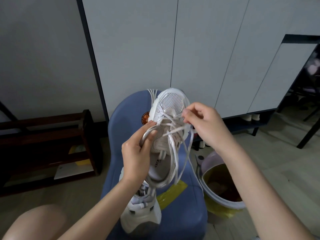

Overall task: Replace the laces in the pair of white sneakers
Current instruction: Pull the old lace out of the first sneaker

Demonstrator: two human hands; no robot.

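Your left hand point(136, 153) is clamped around the side of the held sneaker point(166, 135), thumb pressed on the upper, fingers curled over the collar. Your right hand point(202, 122) is pinched together on the lace point(174, 130) near the lower eyelets, by the toe end.

Largest first: the blue chair point(187, 213) fills the middle ground below you, backed by the grey cabinet doors point(190, 49). On its seat lies the second sneaker point(142, 213), under your left forearm. A bin point(223, 186) stands just beside the chair on your right; a dark wooden rack point(52, 144) sits to the left. A yellow wrapper point(171, 193) rests on the seat, and spare laces point(153, 94) hang over the chair back.

Key relation — the held sneaker's long axis runs away from you, toe up and far, heel low and near. The lace crossings lie directly left of your right fingertips point(186, 112), touching them; the right hand is the nearer one to the eyelets.

Judgement: unlacing looks part done (loose ends trail down past the heel). Pulling toward your right has open air; downward, the bin rim and the chair edge are close — loose ends could drop in.
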